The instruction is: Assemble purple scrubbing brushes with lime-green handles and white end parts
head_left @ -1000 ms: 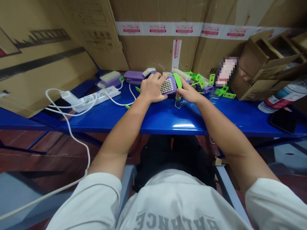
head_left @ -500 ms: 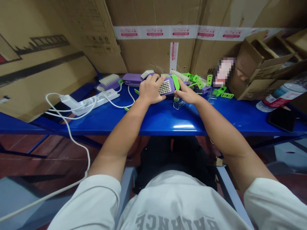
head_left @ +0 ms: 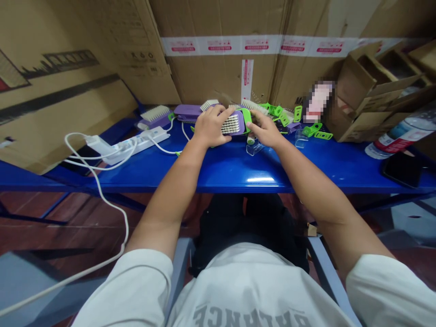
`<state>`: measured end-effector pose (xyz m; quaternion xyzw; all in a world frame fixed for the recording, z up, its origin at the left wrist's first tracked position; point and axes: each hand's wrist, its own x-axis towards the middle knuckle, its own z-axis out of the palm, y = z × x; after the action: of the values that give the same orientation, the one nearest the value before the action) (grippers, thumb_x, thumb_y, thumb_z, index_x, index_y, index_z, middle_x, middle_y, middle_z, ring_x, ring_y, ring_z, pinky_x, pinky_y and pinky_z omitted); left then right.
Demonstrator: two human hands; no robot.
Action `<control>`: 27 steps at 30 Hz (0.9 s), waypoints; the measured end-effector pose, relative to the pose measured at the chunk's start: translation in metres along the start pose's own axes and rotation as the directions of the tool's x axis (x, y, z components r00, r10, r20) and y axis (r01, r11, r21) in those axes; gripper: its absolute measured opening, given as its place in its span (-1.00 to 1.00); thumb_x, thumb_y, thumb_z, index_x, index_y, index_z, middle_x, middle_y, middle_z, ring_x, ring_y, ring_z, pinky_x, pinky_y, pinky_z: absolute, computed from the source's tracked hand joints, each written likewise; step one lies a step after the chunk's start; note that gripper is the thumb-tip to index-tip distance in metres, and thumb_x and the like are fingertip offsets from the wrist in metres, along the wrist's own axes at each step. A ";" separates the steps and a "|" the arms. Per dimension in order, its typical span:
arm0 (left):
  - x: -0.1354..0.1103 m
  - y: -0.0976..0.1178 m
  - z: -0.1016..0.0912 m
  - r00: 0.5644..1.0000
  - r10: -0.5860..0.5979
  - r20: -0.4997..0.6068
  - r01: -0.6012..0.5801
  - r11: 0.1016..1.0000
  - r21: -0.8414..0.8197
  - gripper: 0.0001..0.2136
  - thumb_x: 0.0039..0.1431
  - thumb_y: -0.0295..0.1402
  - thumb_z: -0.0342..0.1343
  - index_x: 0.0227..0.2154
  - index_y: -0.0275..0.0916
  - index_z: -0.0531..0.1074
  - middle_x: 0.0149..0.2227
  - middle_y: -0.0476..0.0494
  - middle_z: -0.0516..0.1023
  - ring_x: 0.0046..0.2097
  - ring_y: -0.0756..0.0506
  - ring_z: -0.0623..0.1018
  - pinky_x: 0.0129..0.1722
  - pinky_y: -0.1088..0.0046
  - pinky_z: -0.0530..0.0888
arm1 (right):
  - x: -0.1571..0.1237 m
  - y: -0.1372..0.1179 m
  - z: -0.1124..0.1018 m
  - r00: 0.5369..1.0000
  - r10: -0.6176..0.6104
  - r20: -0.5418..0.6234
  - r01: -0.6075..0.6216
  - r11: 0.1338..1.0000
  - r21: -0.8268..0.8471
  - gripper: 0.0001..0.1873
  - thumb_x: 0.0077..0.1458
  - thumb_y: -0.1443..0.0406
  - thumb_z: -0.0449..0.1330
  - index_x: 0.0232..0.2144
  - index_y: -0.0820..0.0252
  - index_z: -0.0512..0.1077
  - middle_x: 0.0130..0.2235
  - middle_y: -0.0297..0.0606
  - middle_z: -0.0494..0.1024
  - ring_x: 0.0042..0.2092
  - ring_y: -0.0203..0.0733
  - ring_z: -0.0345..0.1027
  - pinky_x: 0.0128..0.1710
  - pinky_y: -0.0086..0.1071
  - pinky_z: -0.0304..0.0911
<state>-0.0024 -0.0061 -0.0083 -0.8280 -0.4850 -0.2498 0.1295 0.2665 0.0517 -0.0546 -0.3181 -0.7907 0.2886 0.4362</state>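
A purple brush (head_left: 233,123) with rows of pale bristles and a green end piece (head_left: 245,119) is held between my two hands above the blue table. My left hand (head_left: 210,126) is closed over its left part, fingers across the bristle side. With thumb and fingers, my right hand (head_left: 265,129) grips the green end on the right. Part of the brush is hidden under the left hand. Just below the right hand lies a clear plastic piece (head_left: 254,147). Behind the hands are more purple brushes (head_left: 188,110), bristles up on some of them.
Several green plastic parts (head_left: 311,130) lie to the right. A white power strip (head_left: 136,144) with cables lies on the left. Further right are open cardboard boxes (head_left: 361,91), a water bottle (head_left: 395,136) and a dark phone (head_left: 402,169). Large cartons (head_left: 221,77) stand behind the table.
Both hands and the brush have shifted slightly to the left. The green end piece sits at a slightly different angle, with the right thumb now over it.
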 end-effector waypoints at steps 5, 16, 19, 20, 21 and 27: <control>0.000 0.007 -0.004 0.999 -0.036 0.040 0.034 0.998 0.047 -0.09 0.19 -0.27 0.45 0.63 -0.06 0.38 0.46 -0.36 0.56 0.44 -0.51 0.57 0.43 -0.11 0.56 | 0.002 0.005 0.001 1.000 0.014 -0.020 -0.014 1.000 0.013 0.09 0.17 -0.59 0.27 0.34 0.05 0.49 0.07 -0.05 0.79 -0.13 0.13 0.73 -0.04 0.20 0.77; -0.001 0.011 -0.006 0.997 -0.066 0.034 0.066 0.998 0.007 -0.06 0.12 -0.29 0.49 0.60 0.12 0.39 0.43 -0.28 0.57 0.43 -0.52 0.56 0.44 -0.14 0.55 | 0.002 0.005 0.002 0.997 0.032 -0.063 -0.032 0.999 0.013 -0.04 0.15 -0.52 0.35 0.25 -0.02 0.56 -0.03 -0.14 0.84 -0.14 0.12 0.75 0.00 0.16 0.76; -0.001 0.013 -0.007 0.996 -0.079 0.037 0.079 0.997 0.007 -0.05 0.13 -0.30 0.50 0.61 0.10 0.38 0.44 -0.29 0.55 0.45 -0.54 0.54 0.46 -0.15 0.53 | 0.002 0.006 0.002 0.998 0.019 -0.066 -0.018 0.999 0.029 -0.03 0.15 -0.51 0.36 0.27 -0.01 0.55 0.05 -0.10 0.85 -0.05 0.15 0.76 0.11 0.22 0.75; -0.001 0.013 -0.008 0.996 -0.078 0.038 0.078 0.997 0.011 -0.05 0.13 -0.30 0.50 0.61 0.08 0.38 0.45 -0.30 0.55 0.45 -0.54 0.54 0.46 -0.14 0.53 | 0.003 0.006 0.002 0.998 0.017 -0.067 -0.015 0.999 0.031 -0.02 0.14 -0.51 0.37 0.28 0.00 0.55 0.06 -0.09 0.85 -0.03 0.16 0.77 0.14 0.24 0.75; -0.001 0.014 -0.008 0.996 -0.075 0.041 0.074 0.997 0.017 -0.05 0.14 -0.30 0.49 0.62 0.06 0.38 0.45 -0.31 0.56 0.46 -0.53 0.54 0.46 -0.13 0.53 | 0.003 0.006 0.003 0.998 0.014 -0.068 -0.012 0.999 0.034 -0.02 0.14 -0.51 0.37 0.28 0.00 0.55 0.07 -0.08 0.85 -0.01 0.18 0.77 0.17 0.25 0.74; 0.000 0.011 -0.006 0.998 -0.058 0.035 0.057 0.998 0.023 -0.08 0.19 -0.29 0.47 0.62 0.00 0.37 0.48 -0.31 0.57 0.48 -0.49 0.56 0.49 -0.08 0.54 | 0.003 0.009 0.004 0.998 -0.022 -0.063 0.023 1.000 0.006 0.10 0.17 -0.56 0.30 0.37 0.08 0.52 0.15 0.02 0.81 0.09 0.25 0.77 0.29 0.32 0.68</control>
<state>0.0051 -0.0143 -0.0034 -0.8166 -0.5135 -0.2334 0.1228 0.2639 0.0592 -0.0614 -0.3168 -0.7791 0.2760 0.4653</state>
